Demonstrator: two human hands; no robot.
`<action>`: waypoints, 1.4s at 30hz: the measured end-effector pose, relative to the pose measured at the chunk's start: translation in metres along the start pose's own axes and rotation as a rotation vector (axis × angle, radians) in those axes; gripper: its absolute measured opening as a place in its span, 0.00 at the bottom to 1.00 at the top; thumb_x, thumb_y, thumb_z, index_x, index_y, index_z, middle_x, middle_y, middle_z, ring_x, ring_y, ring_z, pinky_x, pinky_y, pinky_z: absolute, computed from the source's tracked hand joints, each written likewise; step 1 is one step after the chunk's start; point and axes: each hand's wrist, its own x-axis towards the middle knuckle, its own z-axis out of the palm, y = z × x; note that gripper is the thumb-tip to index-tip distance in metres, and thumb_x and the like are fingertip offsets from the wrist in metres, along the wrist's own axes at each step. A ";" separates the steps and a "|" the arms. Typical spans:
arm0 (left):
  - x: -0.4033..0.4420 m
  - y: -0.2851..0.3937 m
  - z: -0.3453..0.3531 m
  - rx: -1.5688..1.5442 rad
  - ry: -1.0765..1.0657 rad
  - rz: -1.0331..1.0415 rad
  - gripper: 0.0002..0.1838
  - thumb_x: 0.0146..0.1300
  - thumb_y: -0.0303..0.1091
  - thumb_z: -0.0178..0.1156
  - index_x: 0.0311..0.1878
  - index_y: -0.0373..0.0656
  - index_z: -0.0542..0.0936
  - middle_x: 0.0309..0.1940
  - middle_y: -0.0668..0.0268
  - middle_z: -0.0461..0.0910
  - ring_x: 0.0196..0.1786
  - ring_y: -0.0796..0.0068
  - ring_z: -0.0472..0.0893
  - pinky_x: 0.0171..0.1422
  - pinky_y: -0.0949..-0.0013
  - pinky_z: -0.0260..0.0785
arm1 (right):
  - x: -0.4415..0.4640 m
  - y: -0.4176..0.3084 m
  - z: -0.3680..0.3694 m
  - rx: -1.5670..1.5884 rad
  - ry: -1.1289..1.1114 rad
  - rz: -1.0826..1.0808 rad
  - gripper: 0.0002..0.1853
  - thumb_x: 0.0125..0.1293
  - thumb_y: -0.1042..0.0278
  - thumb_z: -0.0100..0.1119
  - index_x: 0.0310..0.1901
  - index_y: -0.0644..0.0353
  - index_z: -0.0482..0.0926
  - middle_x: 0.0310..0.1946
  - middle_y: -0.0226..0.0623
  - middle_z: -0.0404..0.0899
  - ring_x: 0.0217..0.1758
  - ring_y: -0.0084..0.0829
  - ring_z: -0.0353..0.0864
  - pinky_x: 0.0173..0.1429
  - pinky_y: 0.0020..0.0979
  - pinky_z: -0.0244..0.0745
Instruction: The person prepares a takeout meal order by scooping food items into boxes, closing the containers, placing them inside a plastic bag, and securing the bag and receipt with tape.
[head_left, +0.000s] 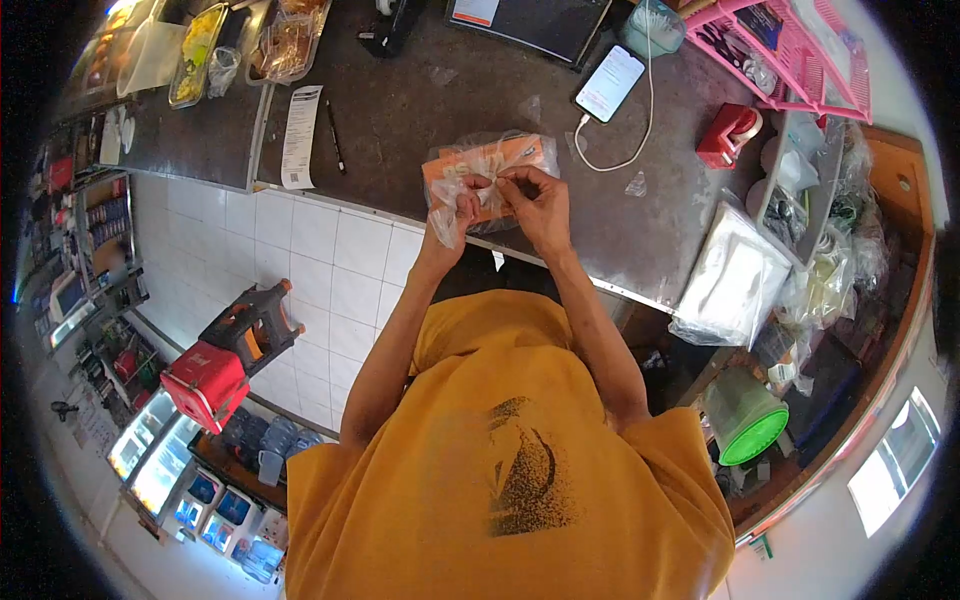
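Observation:
An orange packet (525, 155) in a clear plastic bag (447, 226) lies at the front edge of the dark counter (400, 120). My left hand (458, 208) is closed on the bag at the packet's left side, its fingers pinching the plastic. Against it, on the right, my right hand (538, 205) pinches the gathered plastic above the middle of the packet. The fingertips of both hands nearly meet, and they hide part of the packet and of the bag's gathered part.
Left on the counter are a receipt (301, 138), a black pen (335, 137) and food trays (286, 48). To the right lie a phone (610, 84) with a white cable, a red tape dispenser (729, 137), a pink basket (790, 60) and a stack of plastic bags (735, 275).

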 end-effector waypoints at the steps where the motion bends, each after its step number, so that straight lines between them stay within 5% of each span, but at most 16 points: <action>1: 0.000 -0.002 0.001 0.035 0.010 0.008 0.33 0.76 0.63 0.40 0.48 0.40 0.78 0.34 0.70 0.74 0.37 0.78 0.69 0.44 0.69 0.63 | -0.001 -0.001 0.000 0.005 -0.004 0.000 0.07 0.65 0.73 0.66 0.39 0.69 0.85 0.31 0.35 0.85 0.32 0.20 0.79 0.36 0.26 0.77; 5: 0.000 0.000 0.009 -0.081 0.040 0.127 0.23 0.78 0.50 0.48 0.57 0.37 0.76 0.39 0.70 0.74 0.36 0.81 0.68 0.43 0.75 0.65 | -0.002 0.004 -0.001 -0.070 0.037 -0.073 0.07 0.65 0.73 0.65 0.40 0.68 0.85 0.33 0.36 0.85 0.33 0.20 0.80 0.38 0.26 0.76; 10: -0.003 -0.016 0.006 -0.009 0.055 0.124 0.22 0.77 0.50 0.49 0.54 0.37 0.77 0.50 0.67 0.79 0.35 0.80 0.69 0.43 0.74 0.67 | -0.012 0.005 0.002 -0.006 0.216 -0.149 0.07 0.62 0.76 0.66 0.41 0.66 0.81 0.34 0.36 0.85 0.34 0.21 0.82 0.40 0.26 0.77; 22: -0.001 -0.015 0.011 0.138 0.106 0.245 0.21 0.77 0.48 0.51 0.51 0.36 0.78 0.40 0.67 0.80 0.34 0.78 0.72 0.43 0.72 0.66 | -0.013 -0.016 -0.004 -0.202 0.244 -0.273 0.08 0.58 0.76 0.70 0.37 0.63 0.80 0.31 0.39 0.86 0.33 0.28 0.88 0.39 0.30 0.81; 25: -0.002 -0.018 0.012 0.163 0.111 0.170 0.29 0.77 0.59 0.45 0.35 0.40 0.74 0.46 0.60 0.82 0.39 0.71 0.74 0.45 0.66 0.68 | -0.013 -0.023 -0.008 -0.287 0.198 -0.277 0.08 0.57 0.75 0.70 0.37 0.63 0.80 0.29 0.40 0.86 0.32 0.30 0.88 0.38 0.31 0.81; 37: -0.003 0.000 0.014 0.204 0.097 0.081 0.28 0.78 0.57 0.43 0.38 0.38 0.76 0.44 0.61 0.81 0.39 0.71 0.75 0.46 0.65 0.68 | -0.013 -0.025 -0.009 -0.353 0.117 -0.267 0.06 0.57 0.74 0.68 0.36 0.63 0.84 0.28 0.43 0.86 0.31 0.34 0.88 0.37 0.33 0.81; 40: 0.001 -0.011 0.011 0.279 0.106 0.273 0.23 0.78 0.49 0.49 0.54 0.37 0.79 0.30 0.70 0.73 0.33 0.80 0.70 0.41 0.75 0.65 | -0.013 -0.026 -0.009 -0.357 0.127 -0.300 0.06 0.58 0.74 0.68 0.37 0.63 0.84 0.30 0.43 0.87 0.31 0.35 0.88 0.37 0.33 0.81; 42: -0.002 -0.009 0.013 0.181 0.100 0.204 0.21 0.78 0.48 0.50 0.54 0.37 0.78 0.30 0.70 0.73 0.33 0.79 0.70 0.42 0.73 0.65 | -0.012 -0.024 -0.009 -0.354 0.136 -0.312 0.06 0.58 0.74 0.67 0.37 0.63 0.84 0.31 0.43 0.87 0.31 0.36 0.88 0.37 0.33 0.82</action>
